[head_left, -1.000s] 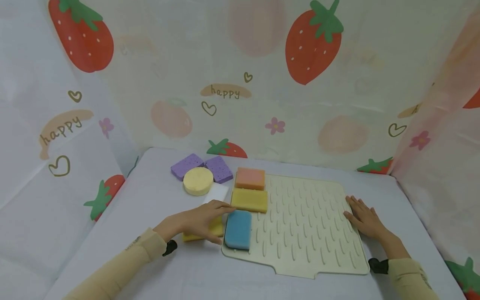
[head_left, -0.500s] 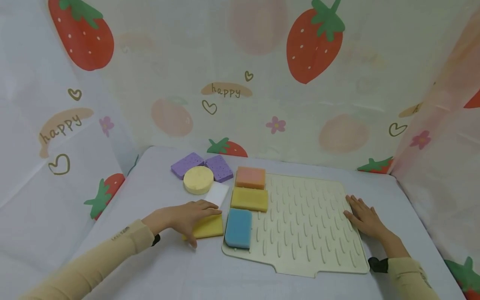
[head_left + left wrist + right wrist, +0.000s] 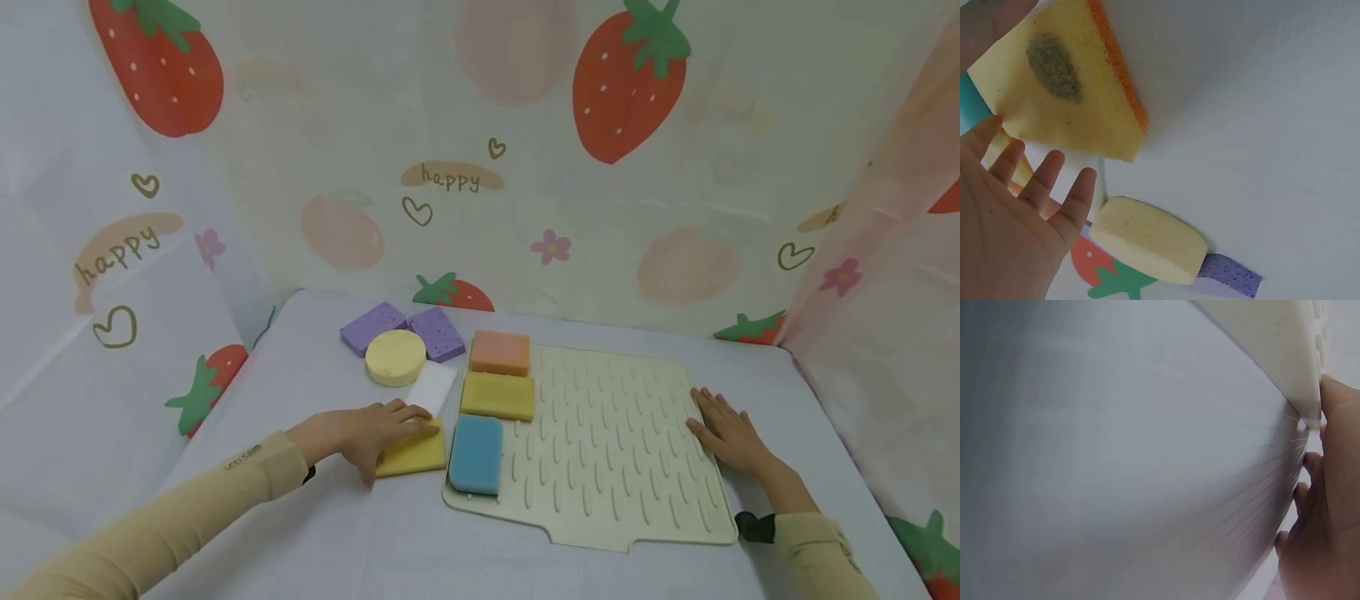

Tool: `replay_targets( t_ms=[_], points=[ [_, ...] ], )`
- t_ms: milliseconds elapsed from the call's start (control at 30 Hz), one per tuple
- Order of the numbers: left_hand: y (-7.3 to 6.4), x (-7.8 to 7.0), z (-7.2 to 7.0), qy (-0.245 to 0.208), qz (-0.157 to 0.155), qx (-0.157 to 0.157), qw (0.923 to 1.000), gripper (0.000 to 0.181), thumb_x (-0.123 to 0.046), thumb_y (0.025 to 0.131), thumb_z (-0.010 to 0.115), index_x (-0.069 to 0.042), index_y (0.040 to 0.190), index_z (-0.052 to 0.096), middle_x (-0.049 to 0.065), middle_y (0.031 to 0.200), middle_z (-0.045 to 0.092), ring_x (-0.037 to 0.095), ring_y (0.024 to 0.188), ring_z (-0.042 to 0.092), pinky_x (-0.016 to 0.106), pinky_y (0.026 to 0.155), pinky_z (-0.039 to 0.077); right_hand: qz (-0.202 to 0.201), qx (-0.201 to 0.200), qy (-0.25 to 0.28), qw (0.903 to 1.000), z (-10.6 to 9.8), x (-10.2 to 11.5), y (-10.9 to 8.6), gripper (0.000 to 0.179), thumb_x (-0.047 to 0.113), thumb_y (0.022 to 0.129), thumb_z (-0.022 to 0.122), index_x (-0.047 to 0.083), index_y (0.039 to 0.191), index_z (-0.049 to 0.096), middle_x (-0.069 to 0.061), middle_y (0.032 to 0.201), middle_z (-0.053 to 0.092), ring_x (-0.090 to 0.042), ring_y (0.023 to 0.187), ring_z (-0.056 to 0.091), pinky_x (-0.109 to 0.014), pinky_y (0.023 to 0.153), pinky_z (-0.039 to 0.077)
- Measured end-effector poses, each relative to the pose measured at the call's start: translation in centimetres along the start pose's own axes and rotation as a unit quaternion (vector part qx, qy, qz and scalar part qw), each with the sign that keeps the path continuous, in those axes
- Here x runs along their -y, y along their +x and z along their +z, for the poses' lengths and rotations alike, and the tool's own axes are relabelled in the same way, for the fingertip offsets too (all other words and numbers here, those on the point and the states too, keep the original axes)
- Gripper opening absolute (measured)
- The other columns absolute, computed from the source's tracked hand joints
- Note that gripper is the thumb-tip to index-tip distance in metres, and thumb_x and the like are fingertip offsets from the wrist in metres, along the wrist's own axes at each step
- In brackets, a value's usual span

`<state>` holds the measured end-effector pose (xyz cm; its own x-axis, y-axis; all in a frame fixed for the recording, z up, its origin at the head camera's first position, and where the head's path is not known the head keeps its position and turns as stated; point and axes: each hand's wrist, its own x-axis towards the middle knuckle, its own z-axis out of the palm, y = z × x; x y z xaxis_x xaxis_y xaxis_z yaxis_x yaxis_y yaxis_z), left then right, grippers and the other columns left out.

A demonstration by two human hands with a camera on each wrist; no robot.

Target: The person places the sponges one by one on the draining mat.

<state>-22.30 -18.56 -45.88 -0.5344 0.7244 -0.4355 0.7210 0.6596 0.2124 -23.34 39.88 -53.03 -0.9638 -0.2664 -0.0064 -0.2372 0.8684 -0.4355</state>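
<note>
My left hand spans a yellow sponge left of a cream ridged drying mat, thumb at its near left side and fingertips at the far side. The left wrist view shows this sponge with a grey patch and an orange layer along one edge, between the thumb and the index finger. On the mat's left side sit a pink-orange sponge, another yellow sponge and a blue sponge. Fingers extended, my right hand rests at the mat's right edge.
Behind the left hand lie a white flat block, a round cream sponge and two purple sponges. White cloth covers the table; a strawberry-print sheet hangs at the back and sides.
My left hand drew back left from beside the blue sponge, then closed in on the yellow sponge, whose far edge sits slightly higher in view. The right hand stays at the mat.
</note>
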Motion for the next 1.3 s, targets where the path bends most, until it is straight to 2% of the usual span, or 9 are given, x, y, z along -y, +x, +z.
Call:
replay_targets(
  t_ms=[267,700,967,1300],
  points=[
    [0.0,0.0,0.3,-0.012,0.016,-0.010,0.9998,0.106,-0.023,0.063,0.086,-0.024,0.148,0.022,0.000,0.150,0.019,0.023,0.129,0.029,0.043,0.105,0.032,0.003,0.005,-0.002,1.0000,0.1,-0.2,0.1,0.067,0.038,0.097,0.041,0.007,0.149,0.013,-0.026,0.151,0.013,-0.050,0.136,0.006,-0.073,0.096,0.001],
    [-0.1,-0.2,0.8,-0.028,-0.002,-0.007,0.9996,0.104,-0.027,0.065,0.084,-0.029,0.148,0.020,-0.006,0.150,0.016,0.016,0.122,0.029,0.038,0.096,0.040,0.002,-0.009,-0.006,0.9999,0.4,-0.1,0.1,0.066,0.037,0.096,0.044,0.005,0.148,0.017,-0.026,0.150,0.016,-0.050,0.135,0.010,-0.072,0.097,0.003],
    [-0.8,-0.5,0.5,-0.049,0.005,-0.026,0.9985,0.100,-0.029,0.067,0.081,-0.022,0.148,0.022,-0.001,0.148,0.018,0.016,0.119,0.030,0.037,0.095,0.039,-0.003,-0.007,-0.004,1.0000,0.4,-0.3,0.1,0.066,0.037,0.097,0.043,0.006,0.148,0.016,-0.027,0.150,0.016,-0.051,0.135,0.009,-0.073,0.097,0.002],
    [-1.3,-0.5,0.3,-0.095,0.006,-0.049,0.9943,0.099,-0.026,0.067,0.077,-0.022,0.148,0.021,-0.001,0.146,0.016,0.014,0.121,0.027,0.033,0.095,0.039,0.007,0.004,-0.003,1.0000,0.2,-0.4,0.1,0.067,0.040,0.097,0.041,0.007,0.149,0.013,-0.025,0.151,0.013,-0.049,0.136,0.007,-0.072,0.098,0.000]
  ],
)
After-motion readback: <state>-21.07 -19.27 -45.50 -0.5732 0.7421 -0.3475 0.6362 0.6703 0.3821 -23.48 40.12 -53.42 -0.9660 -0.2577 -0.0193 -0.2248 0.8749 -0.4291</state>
